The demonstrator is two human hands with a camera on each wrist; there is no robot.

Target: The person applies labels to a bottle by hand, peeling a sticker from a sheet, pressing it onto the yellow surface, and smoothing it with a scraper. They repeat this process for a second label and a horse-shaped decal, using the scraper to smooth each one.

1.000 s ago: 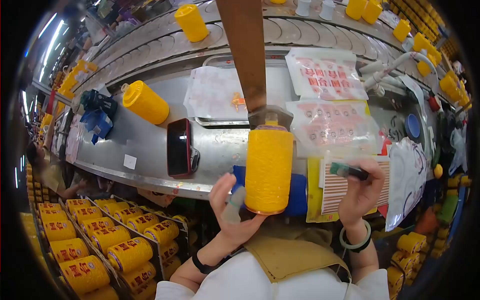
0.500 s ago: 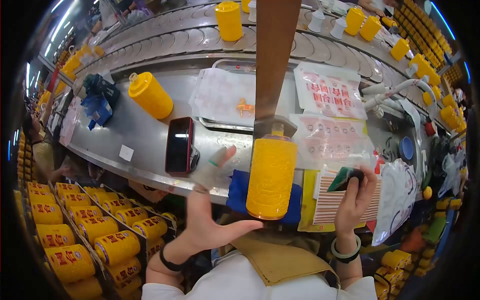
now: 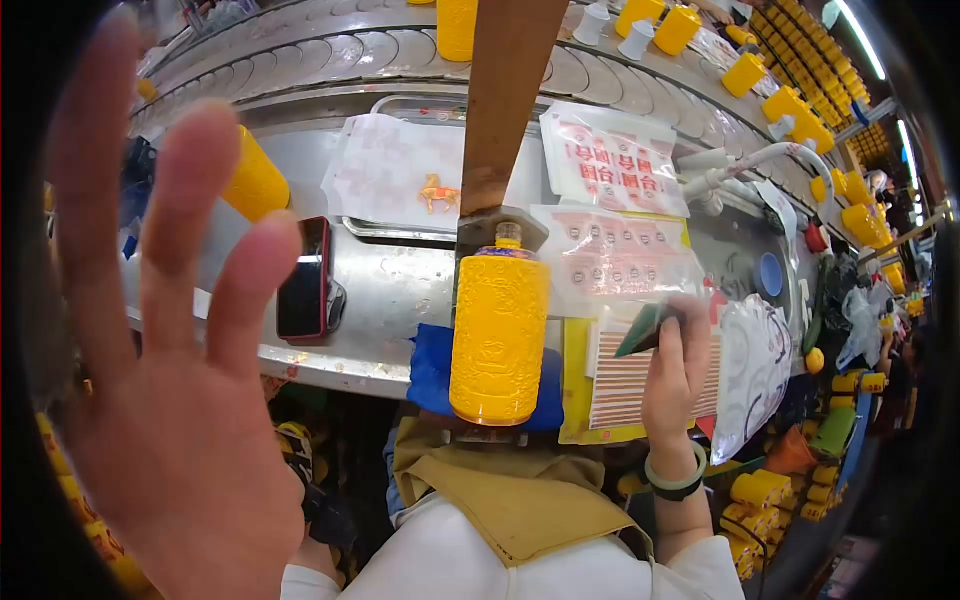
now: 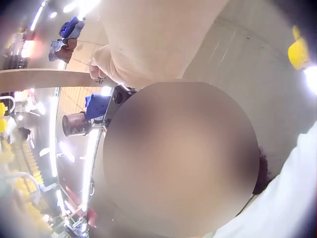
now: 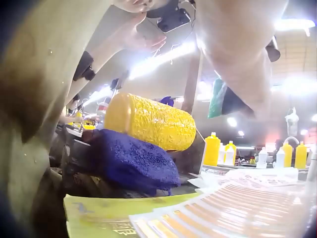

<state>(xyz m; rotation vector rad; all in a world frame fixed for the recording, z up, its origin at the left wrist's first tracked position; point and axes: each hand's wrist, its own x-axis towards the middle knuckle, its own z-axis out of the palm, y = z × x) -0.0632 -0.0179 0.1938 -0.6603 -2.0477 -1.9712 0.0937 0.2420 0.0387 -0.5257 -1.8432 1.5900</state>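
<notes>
My left hand [image 3: 190,400] is raised close to the head camera, fingers spread, holding nothing; it also shows behind the bottle in the right wrist view [image 5: 141,37]. A yellow embossed bottle [image 3: 500,335] lies on a blue cloth [image 3: 432,370] at the table's front edge, its clear neck at the bracket of a brown post. To its right, my right hand [image 3: 677,375] pinches a small dark green piece [image 3: 640,332] above striped sheets [image 3: 640,390]. In the right wrist view, the green piece [image 5: 218,99] hangs beneath the hand [image 5: 237,44].
The brown post [image 3: 505,110] rises behind the bottle. A phone [image 3: 303,280], a second yellow bottle [image 3: 258,180] and a white sheet with an orange horse figure [image 3: 438,193] lie left of it. Printed plastic packets [image 3: 612,160] lie to the right, beyond them a blue bowl [image 3: 768,274].
My left hand has come away from beside the bottle and risen toward the head camera. The right hand still holds the green piece. The head view has shifted.
</notes>
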